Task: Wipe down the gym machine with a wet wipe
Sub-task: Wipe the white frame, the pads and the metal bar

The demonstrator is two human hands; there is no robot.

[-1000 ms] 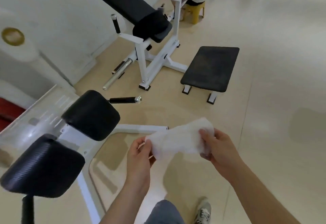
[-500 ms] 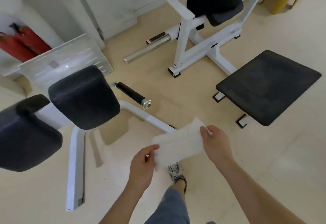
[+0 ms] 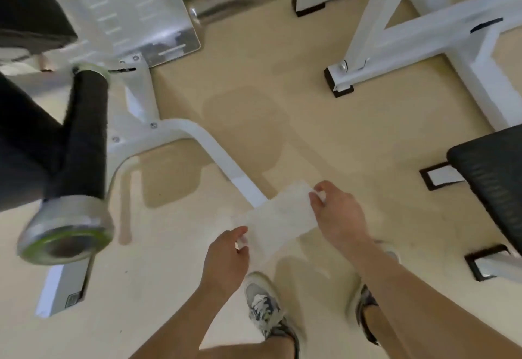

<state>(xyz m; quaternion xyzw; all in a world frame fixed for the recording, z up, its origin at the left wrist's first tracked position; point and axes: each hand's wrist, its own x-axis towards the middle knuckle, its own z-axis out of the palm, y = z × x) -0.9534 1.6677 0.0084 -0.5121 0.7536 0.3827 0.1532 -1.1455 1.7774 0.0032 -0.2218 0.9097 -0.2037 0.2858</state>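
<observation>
- Holds the wet wipe [image 3: 279, 217] spread out above the floor, over the near end of the gym machine's white base tube [image 3: 217, 155].
- Clamps the left hand [image 3: 226, 262] grip on the wipe's near corner.
- Clamps the right hand [image 3: 339, 217] grip on its far edge.

1. Illumination: bright, soft and even; the source lies outside the frame.
2. Pale glossy beige floor [image 3: 310, 138]: faint, soft-edged shadows just beyond the hands and directly beneath them.
3. Thin white wet wipe [image 3: 279, 217], pinched between left hand [image 3: 226, 257] and right hand [image 3: 339, 217]: translucent, nearly washed out against the floor.
4. Black foam handle with chrome end cap [image 3: 84, 146], far to the left of the left hand: close to the lens, motion-smeared, green fringe on its rim.
5. Grey-and-white sneakers [image 3: 262, 302], below the hands: blurred.
6. White steel frame tubes [image 3: 423, 33], beyond the right hand: splayed by wide-angle distortion.
7. Frosted clear plastic plate [image 3: 135, 11], beyond the left hand: hazy glare.
</observation>
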